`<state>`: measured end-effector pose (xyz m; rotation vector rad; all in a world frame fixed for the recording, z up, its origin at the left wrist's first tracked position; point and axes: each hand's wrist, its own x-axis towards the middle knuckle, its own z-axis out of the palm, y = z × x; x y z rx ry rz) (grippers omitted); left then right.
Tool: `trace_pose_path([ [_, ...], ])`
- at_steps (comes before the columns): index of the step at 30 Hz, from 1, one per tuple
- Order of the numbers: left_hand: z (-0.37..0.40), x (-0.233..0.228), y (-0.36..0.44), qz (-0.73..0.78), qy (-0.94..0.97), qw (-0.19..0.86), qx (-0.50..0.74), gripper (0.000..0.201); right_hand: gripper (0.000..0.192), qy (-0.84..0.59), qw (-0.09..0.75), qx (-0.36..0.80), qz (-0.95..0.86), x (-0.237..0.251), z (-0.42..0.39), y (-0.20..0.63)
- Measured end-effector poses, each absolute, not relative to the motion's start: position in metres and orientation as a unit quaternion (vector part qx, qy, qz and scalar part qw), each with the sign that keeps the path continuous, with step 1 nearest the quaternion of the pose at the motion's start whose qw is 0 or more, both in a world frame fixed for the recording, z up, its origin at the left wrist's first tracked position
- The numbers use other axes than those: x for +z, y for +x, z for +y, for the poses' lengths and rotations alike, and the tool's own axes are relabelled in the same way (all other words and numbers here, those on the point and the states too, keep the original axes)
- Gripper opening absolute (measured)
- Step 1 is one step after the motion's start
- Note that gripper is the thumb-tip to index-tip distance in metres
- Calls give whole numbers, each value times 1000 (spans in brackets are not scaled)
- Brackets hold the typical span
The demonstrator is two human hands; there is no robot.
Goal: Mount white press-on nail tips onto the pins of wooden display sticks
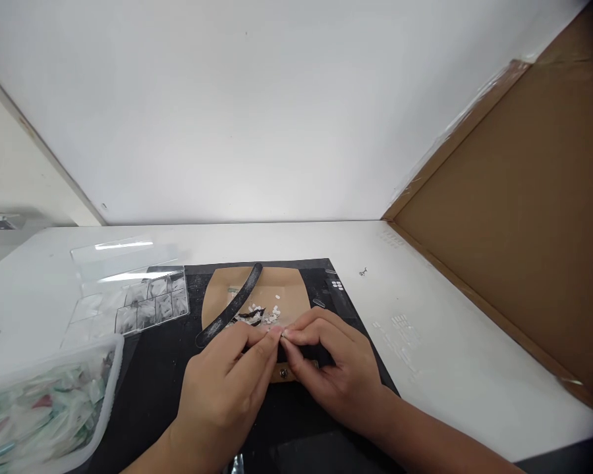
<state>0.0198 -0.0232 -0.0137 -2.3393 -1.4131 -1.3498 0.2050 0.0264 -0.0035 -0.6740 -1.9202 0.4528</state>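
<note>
Two hands: left hand [227, 388] and right hand [333, 375] meet fingertip to fingertip at lower centre of the frame, over the near edge of the tan tray [296, 283].
Left grip: narrow pinch, thumb and forefinger closed; what it pinches is too small to name, likely one small white piece [283, 334].
Right grip: narrow pinch on the same spot, fingers curled; cannot tell which hand truly carries the piece.
Piece location: between the two sets of fingertips, just above the tray's near edge.
Loose pieces: small heap of white bits [264, 313] on the tray, just beyond the fingers.
Black file [230, 306]: lies slantwise across the tray's left side, untouched.
Black mat [153, 368]: under the tray and hands, on the white bench [425, 316].
Clear divided box [138, 306]: centre left, lid open.
Plastic tub [44, 401]: lower left, full of greenish packets.
Step, as judged: handling or separating one tiny piece between both pinches.
Next move calls for: fine fingertip control, light pressure, so the piece is not flicked away.
</note>
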Motion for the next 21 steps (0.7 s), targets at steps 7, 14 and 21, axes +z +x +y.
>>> trace_pose_path([
  [7,-19,-7,23,-459,-731,-54,-502,16,10,-269,487,334,-761,-4,30,210],
  [14,-19,-4,22,-500,-639,-249,-528,10,13,-253,468,394,-749,-6,34,213],
  [21,-15,-7,19,-516,-589,-332,-526,10,13,-253,437,454,-734,-5,39,213],
])
